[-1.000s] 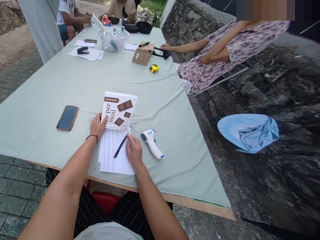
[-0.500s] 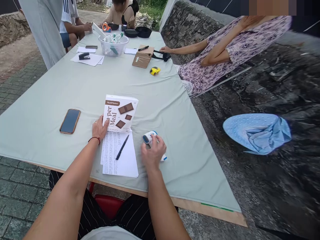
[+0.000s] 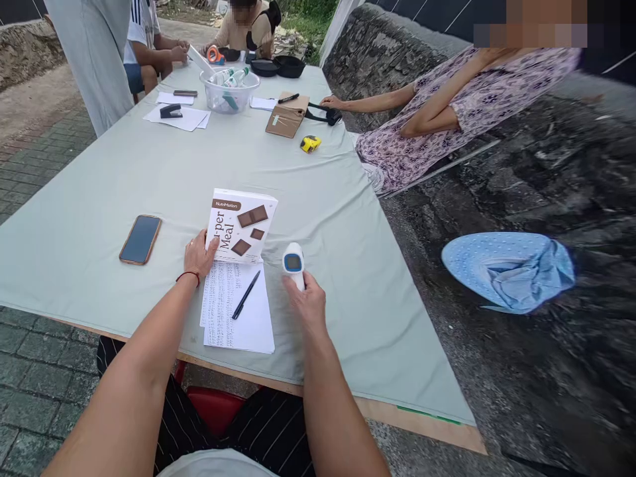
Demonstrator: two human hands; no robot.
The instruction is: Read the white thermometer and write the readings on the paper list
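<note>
My left hand [image 3: 199, 253] grips the lower left edge of a white box [image 3: 248, 228] printed with brown squares and "NutriMotion"; its thumb lies on the front face. The box stands on the table at the top of some sheets of paper [image 3: 261, 324], part of them covered in small writing. A black pen [image 3: 246, 295] lies slantwise on the sheets. To their right, my right hand [image 3: 311, 301] is wrapped round the handle of a white infrared thermometer [image 3: 293, 260], held upright with its blue-rimmed screen towards me.
A phone [image 3: 140, 240] lies left of the box. Farther back are a stapler [image 3: 171, 111] on papers, a clear basin [image 3: 228, 99] with bottles, a brown notebook [image 3: 287, 118] and a yellow tape measure [image 3: 311, 144]. People are around the far table. A blue hat [image 3: 507, 271] is at right.
My right hand has closed on the thermometer, which lay on the table, and raised it upright. My left hand stays on the box.
</note>
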